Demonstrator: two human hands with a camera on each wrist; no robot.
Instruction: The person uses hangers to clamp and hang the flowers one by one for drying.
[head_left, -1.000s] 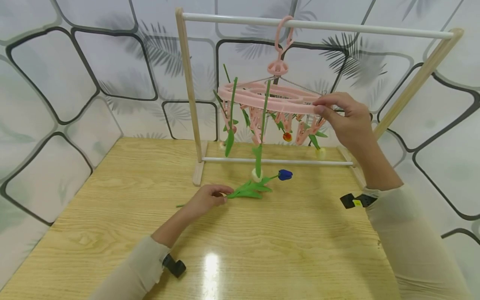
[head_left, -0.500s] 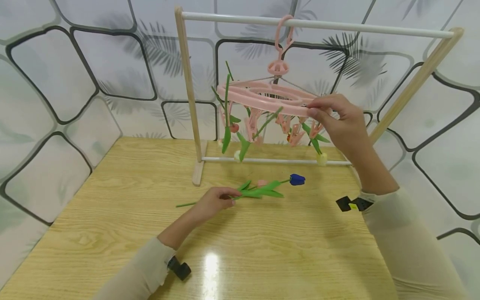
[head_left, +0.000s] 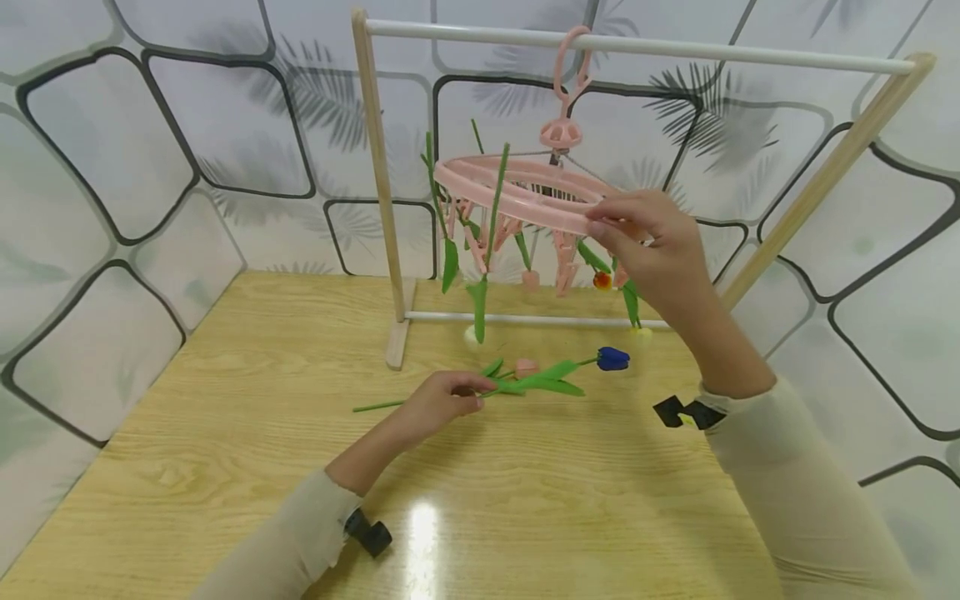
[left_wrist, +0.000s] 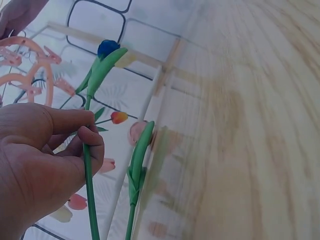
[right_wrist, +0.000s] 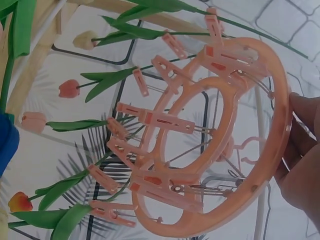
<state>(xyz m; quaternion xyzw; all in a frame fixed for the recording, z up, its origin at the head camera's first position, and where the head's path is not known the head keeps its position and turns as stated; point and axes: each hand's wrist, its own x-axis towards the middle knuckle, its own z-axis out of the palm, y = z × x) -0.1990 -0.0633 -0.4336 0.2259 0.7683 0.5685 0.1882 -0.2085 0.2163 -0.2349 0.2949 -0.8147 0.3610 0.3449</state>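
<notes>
My left hand pinches the green stem of a blue tulip between thumb and fingers, just above the table. A pink tulip lies on the table behind it, its stem reaching out to the left. My right hand grips the rim of a pink clip hanger, which hangs tilted from a white rail. Clothes pegs dangle under the rim. Several hold tulips with their heads down, among them a red-and-yellow tulip, a red tulip and a white tulip.
The rack has a white top rail, wooden posts and a low white crossbar near the table. It stands at the back of the wooden table, close to a patterned wall.
My right hand has moved left with the hanger's rim, and the hanger has turned, shifting the hanging tulips. My left hand has carried the blue tulip rightward, uncovering more of the pink tulip.
</notes>
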